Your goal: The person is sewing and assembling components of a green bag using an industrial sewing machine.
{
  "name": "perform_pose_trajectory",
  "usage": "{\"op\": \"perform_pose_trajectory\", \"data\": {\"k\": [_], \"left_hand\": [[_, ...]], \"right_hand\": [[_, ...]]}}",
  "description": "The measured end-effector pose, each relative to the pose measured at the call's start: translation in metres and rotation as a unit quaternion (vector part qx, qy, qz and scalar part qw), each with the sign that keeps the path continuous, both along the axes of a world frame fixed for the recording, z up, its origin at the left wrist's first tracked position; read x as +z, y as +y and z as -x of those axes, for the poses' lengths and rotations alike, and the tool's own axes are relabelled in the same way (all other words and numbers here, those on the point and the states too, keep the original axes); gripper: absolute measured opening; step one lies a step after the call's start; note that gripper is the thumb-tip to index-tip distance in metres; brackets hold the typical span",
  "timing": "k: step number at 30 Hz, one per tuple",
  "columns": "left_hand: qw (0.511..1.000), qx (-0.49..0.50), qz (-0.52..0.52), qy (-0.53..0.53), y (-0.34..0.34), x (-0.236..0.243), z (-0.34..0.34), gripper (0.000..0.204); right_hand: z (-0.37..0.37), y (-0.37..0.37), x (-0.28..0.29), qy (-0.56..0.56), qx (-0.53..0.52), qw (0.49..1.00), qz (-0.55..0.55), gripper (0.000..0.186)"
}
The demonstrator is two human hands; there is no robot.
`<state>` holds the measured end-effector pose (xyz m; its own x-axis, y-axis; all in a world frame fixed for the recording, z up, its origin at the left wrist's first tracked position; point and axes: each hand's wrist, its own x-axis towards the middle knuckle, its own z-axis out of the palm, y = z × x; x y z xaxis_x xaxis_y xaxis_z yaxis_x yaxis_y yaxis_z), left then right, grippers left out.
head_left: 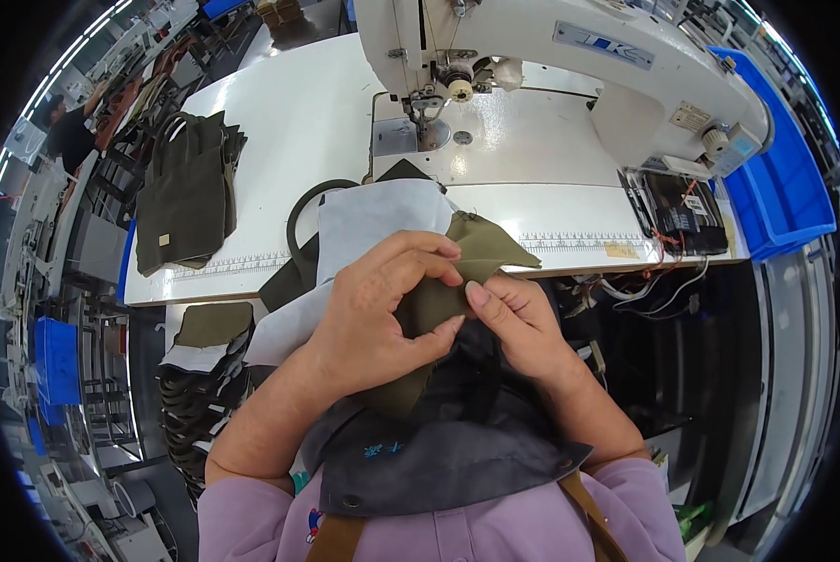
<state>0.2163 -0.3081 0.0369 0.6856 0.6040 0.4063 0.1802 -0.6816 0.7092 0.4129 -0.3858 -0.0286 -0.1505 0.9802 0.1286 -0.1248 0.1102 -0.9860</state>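
Together, left hand (378, 314) and right hand (523, 323) curled — both pinching olive fabric piece (476, 248), forearms raised.

one sewing machine (570, 66), two blue bins (785, 178)

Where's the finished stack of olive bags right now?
In the head view, the stack of olive bags lies on the white table's left side, left of the sewing machine.

Olive fabric (438, 300) largely covered by left hand (378, 318) and right hand (523, 323), black strap (298, 220) left of fabric runs under white lining (373, 220), sewing machine (570, 66) top cut off
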Motion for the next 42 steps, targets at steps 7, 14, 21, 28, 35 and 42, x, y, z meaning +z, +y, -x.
{"op": "perform_pose_trajectory", "data": {"k": [7, 14, 21, 28, 35, 42], "left_hand": [[0.98, 0.054, -0.187, 0.052, -0.008, -0.004, -0.003, 0.03], [0.946, 0.108, -0.298, 0.067, -0.009, 0.0, -0.014, 0.024], [0.949, 0.127, -0.283, 0.051, -0.014, -0.002, -0.023, 0.021], [0.959, 0.117, -0.251, 0.059, -0.012, -0.006, -0.016, 0.014], [0.991, 0.098, -0.091, -0.017, -0.009, 0.001, -0.01, 0.011], [0.921, 0.139, 0.282, -0.229, 0.005, 0.011, -0.007, 0.008]], "right_hand": [[0.013, 0.0, 0.014, 0.052, -0.053, 0.997, -0.003, 0.031], [0.007, 0.001, 0.019, -0.072, -0.039, 0.995, -0.065, 0.028], [0.01, -0.001, 0.011, -0.109, -0.071, 0.987, -0.096, 0.021], [0.01, -0.001, 0.014, -0.136, -0.066, 0.983, -0.103, 0.02], [0.002, 0.0, 0.009, -0.094, -0.043, 0.993, -0.056, 0.02], [0.01, 0.006, -0.006, -0.018, -0.15, 0.988, -0.003, 0.022]]}}
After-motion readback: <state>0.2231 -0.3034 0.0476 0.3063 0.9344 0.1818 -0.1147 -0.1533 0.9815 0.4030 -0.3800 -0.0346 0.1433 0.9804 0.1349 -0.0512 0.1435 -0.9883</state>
